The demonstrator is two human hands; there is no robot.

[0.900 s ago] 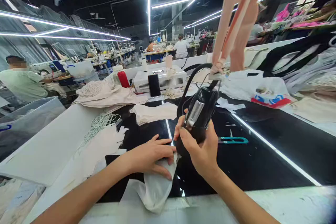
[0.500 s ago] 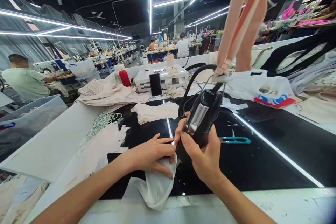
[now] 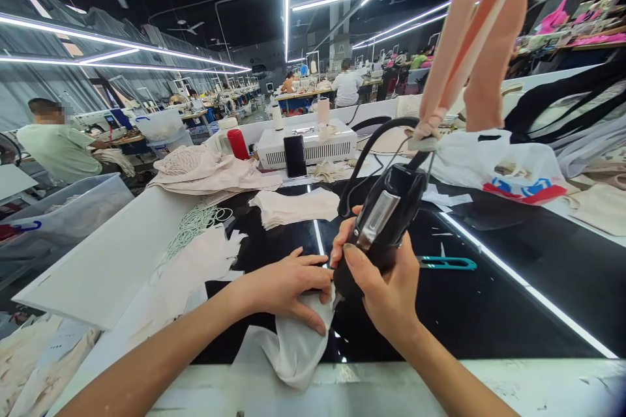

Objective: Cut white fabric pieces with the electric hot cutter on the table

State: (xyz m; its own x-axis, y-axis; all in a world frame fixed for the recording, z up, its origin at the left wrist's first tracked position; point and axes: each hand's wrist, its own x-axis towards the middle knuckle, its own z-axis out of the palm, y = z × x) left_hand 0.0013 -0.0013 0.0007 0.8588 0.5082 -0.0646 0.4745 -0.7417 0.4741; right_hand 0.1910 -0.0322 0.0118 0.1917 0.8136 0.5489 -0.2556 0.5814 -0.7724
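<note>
My right hand is wrapped around a black corded hand tool with a silver plate on its side. The tool stands tilted, its lower end down by the edge of a piece of white fabric; the very tip is hidden. A peach cloth strip knotted near the cord runs up from the tool. My left hand lies over the fabric with fingers spread, pressing it to the black tabletop. One end of the fabric hangs in a fold over the table's front edge.
Teal thread snips lie right of the tool. Behind are stacked pale fabric pieces, a phone against a white box, and a plastic bag. Green cord lies left. A person sits further left.
The whole view has shifted slightly, so things appear a little further right. Both hands, the tool and the fabric keep nearly the same positions on the table.
</note>
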